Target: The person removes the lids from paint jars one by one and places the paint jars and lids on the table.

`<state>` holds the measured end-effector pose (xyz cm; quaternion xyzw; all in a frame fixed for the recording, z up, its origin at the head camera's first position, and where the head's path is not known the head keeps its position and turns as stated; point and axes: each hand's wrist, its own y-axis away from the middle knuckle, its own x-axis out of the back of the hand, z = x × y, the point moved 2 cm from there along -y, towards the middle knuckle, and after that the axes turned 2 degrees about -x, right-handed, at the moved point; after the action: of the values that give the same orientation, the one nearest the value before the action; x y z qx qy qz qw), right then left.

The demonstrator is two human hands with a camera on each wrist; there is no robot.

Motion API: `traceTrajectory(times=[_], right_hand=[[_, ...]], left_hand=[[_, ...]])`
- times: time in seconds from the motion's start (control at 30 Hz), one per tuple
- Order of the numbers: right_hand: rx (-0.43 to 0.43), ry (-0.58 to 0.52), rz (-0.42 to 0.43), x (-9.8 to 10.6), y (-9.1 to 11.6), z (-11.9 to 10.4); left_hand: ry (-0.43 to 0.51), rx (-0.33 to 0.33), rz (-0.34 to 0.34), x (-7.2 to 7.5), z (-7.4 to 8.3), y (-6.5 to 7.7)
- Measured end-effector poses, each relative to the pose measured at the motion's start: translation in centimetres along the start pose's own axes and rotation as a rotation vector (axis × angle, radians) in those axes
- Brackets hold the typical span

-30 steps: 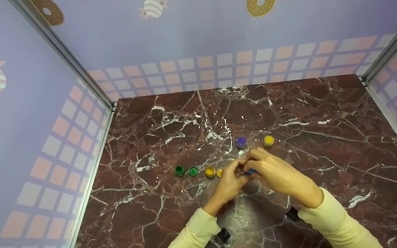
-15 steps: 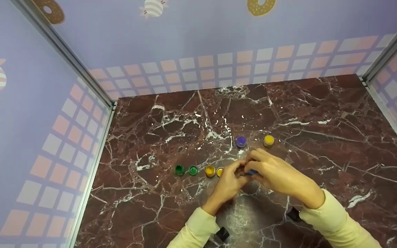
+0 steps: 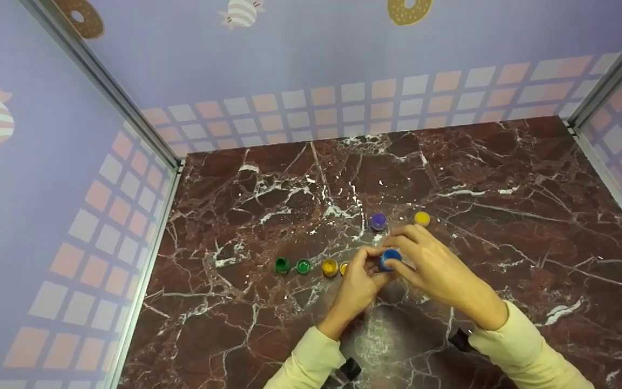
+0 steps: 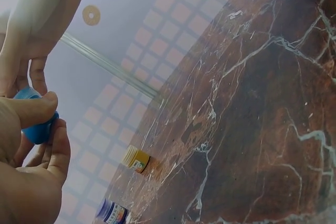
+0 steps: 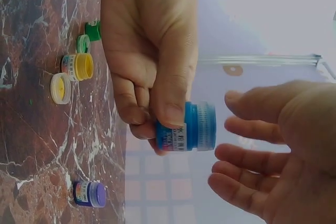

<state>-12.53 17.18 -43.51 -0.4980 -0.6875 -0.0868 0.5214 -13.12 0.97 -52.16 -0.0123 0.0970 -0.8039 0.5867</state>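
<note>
A small blue paint jar (image 3: 391, 258) with a ribbed lid (image 5: 206, 126) is held above the marble tabletop (image 3: 224, 324). My left hand (image 3: 359, 283) grips its body, with the thumb along the labelled side in the right wrist view. The lid sits on the jar. My right hand (image 3: 440, 267) is beside the lid, its fingers spread and apart from it in the right wrist view. Past the hands stand a purple-lidded jar (image 3: 378, 221) and a yellow-lidded jar (image 3: 421, 218), both capped.
To the left, an uncapped green jar (image 3: 282, 265) stands beside its lid (image 3: 303, 266). An uncapped yellow jar (image 3: 330, 267) is nearer my left hand, which partly covers the yellow lid (image 3: 344, 268). Patterned panels (image 3: 311, 65) border the back and sides.
My right hand's fingers have come off the blue jar's lid and spread. The jar, earlier mostly covered by the hands, now shows its top. My left hand keeps its hold.
</note>
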Motion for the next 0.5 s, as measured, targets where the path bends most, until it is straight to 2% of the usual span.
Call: traceTrajectory(times=[0.27,0.5], right_hand=[[-0.130,0.014,0.059,-0.7,-0.2,-0.6],[-0.162,0.074,0.125,-1.3,-0.3,-1.5]], left_hand=[[-0.003,-0.006,0.087,-0.7,-0.2,0.1],[0.003,-0.028,0.136,-1.5,-0.2,0.1]])
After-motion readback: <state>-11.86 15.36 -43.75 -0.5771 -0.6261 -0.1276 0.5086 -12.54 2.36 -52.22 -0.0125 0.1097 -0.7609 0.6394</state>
